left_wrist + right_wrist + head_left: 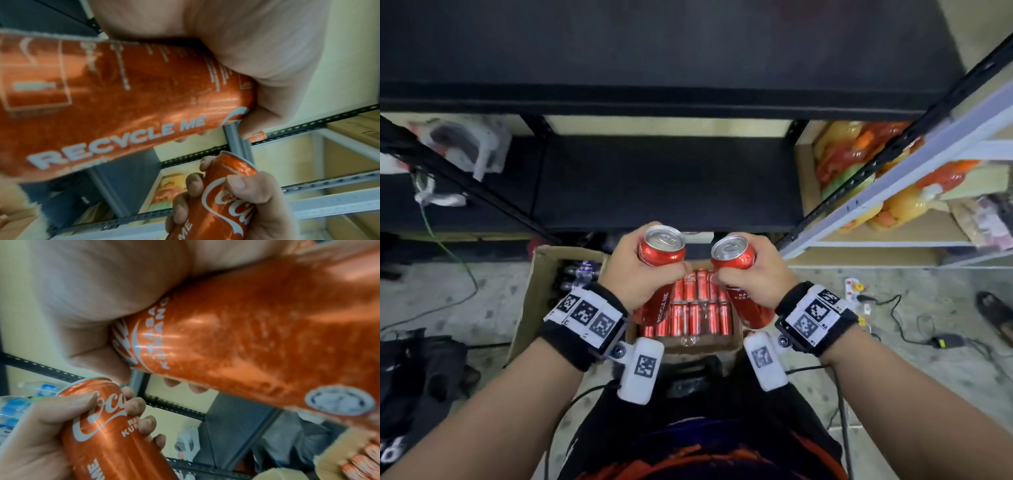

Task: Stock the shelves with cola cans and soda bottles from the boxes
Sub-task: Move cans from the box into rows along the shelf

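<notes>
The black shelf unit [664, 178] fills the upper part of the head view, its middle board bare and directly ahead of the person, which is probably why both cans are raised towards it. To its right stands a pale shelf rack [893, 192] holding orange and yellow packs [859, 161]; how many packs there are cannot be told through the blur.

On the floor below the hands sit two cardboard boxes. The nearer box [709, 346] is open and packed with red cola cans [690, 308] lying in rows, at least a dozen showing, the rest hidden by the hands. The box to the left [541, 274] holds dark soda bottles [578, 274], three or so visible.

Two cans are lifted out, one per hand. The left hand [635, 270] has its grip wrapped round the body of the left can [661, 250], thumb across the front, fingertips curled round the far side as the left wrist view shows. The right hand [755, 274] grips the right can [734, 255] the same way. Both cans are held top-up, tilted a little inward, near each other but apart, above the open box: a carrying hold that seems to suit setting them upright on the board
</notes>
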The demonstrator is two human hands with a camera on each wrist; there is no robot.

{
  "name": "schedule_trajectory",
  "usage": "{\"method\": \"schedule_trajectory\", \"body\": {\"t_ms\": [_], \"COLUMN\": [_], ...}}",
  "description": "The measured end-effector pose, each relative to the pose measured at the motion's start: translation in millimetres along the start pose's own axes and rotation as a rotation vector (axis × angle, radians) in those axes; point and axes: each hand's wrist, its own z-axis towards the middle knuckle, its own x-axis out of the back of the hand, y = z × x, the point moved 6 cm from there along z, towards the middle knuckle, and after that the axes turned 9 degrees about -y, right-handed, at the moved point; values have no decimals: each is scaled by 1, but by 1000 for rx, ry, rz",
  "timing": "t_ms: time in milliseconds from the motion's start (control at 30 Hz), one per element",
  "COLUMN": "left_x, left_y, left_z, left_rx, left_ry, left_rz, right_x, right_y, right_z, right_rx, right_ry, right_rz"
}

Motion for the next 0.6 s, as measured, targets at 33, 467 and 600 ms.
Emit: {"method": "schedule_trajectory", "body": {"t_ms": [33,467,600], "left_x": [1,64,94], "left_y": [17,178,218], "left_z": [0,1,4], "left_rx": [-45,-426,-514], "left_ry": [-10,-34,-54], "left_rz": [12,81,138], "right_x": [3,34,31], "right_y": [-15,-184,-236], "right_z": [-2,-3,1], "right_rx": [22,381,484], "right_ry": [0,192,244], "right_rz": [-18,-195,-208]}}
